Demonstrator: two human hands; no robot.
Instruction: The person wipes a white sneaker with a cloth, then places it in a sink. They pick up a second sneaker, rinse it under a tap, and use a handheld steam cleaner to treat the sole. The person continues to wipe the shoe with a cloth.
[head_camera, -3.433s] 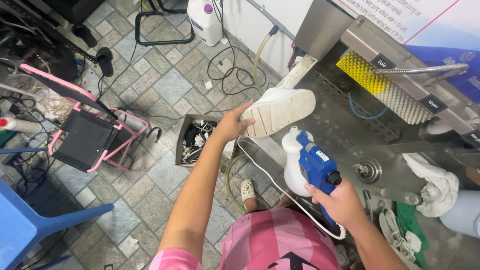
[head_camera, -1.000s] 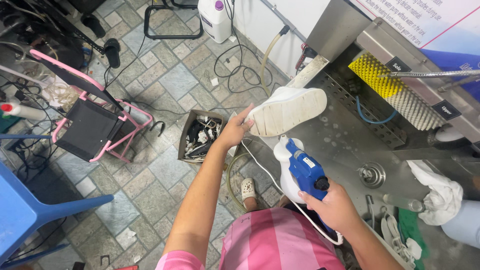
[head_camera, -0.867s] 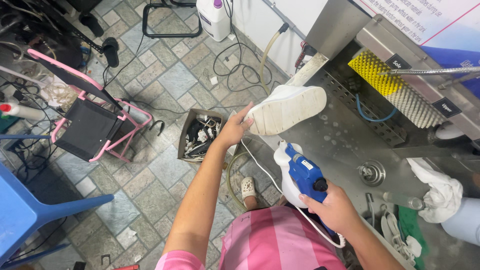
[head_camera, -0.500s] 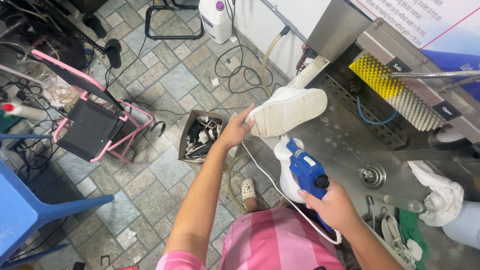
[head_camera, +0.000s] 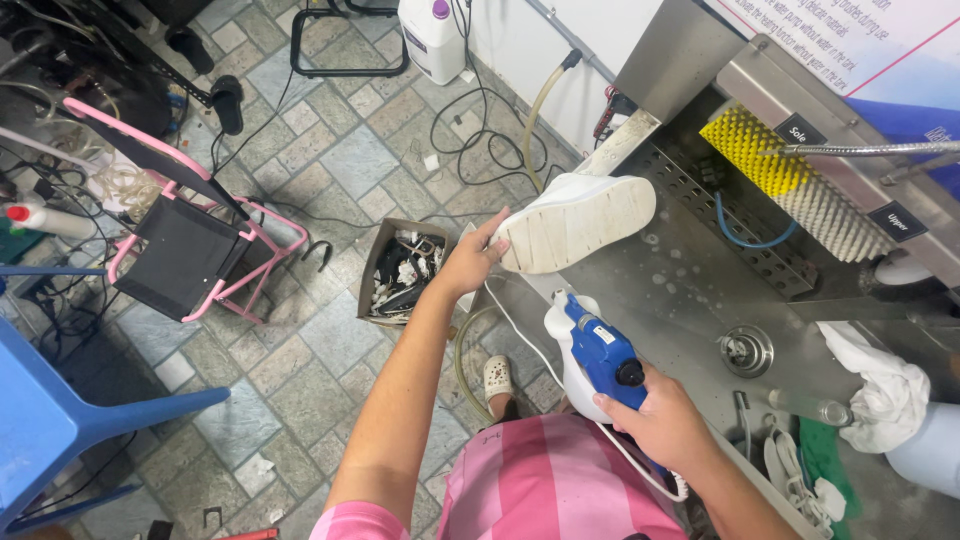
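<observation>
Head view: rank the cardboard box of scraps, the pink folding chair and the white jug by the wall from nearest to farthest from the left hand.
Measured from the left hand, which holds the white shoe:
1. Cardboard box of scraps, on the floor just beside the hand.
2. White jug, by the wall at the top.
3. Pink folding chair, far off to the side on the tiles; close to the jug's distance, though seemingly farther.

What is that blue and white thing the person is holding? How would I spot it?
Start at the steel sink with its yellow brush. At its near edge, the right hand grips a handheld sprayer, below the white shoe. Only it has a bright blue body, white tank and trailing white cord.
</observation>
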